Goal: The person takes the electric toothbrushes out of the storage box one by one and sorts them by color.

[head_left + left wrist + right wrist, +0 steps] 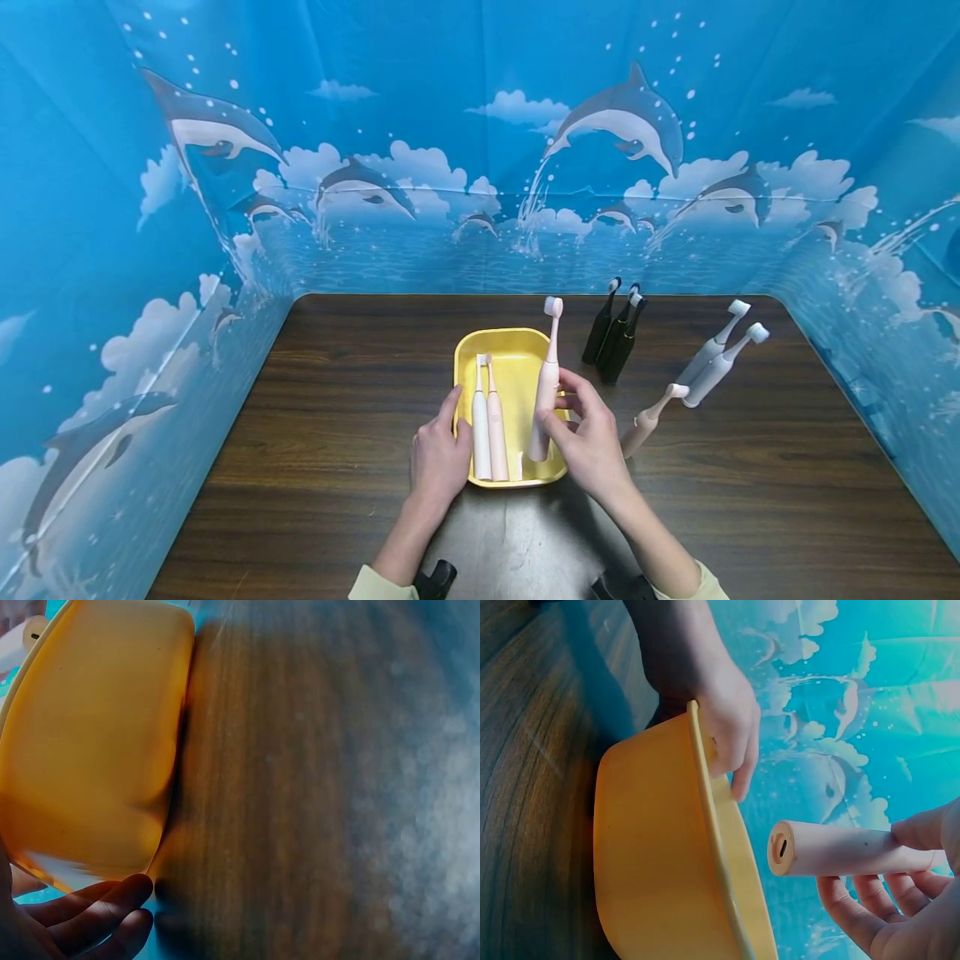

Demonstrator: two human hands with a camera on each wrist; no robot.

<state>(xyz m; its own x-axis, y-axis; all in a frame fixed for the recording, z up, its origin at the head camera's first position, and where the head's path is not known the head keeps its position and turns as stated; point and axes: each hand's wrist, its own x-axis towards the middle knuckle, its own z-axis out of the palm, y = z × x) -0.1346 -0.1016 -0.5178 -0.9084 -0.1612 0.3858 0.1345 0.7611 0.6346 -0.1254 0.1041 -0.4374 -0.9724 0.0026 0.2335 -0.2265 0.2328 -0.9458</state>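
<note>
A yellow plastic tub (517,335) sits on the table, with a white electric toothbrush (481,429) and a pink one (497,433) side by side along its left. My left hand (441,454) grips the tub's left wall, thumb over the rim and fingers against the outside. Between thumb and fingers my right hand (592,437) holds another pale pink electric toothbrush (547,392), head up, over the right part of the tub. In the right wrist view the held toothbrush's base (781,847) shows a small charging slot.
Several black toothbrushes (617,342) stand together behind the tub's right side. Two pale grey-blue toothbrushes (712,371) stand farther right. A beige-pink toothbrush (645,425) is partly hidden behind my right hand. A blue dolphin-print cloth (450,167) surrounds the wooden table (337,400).
</note>
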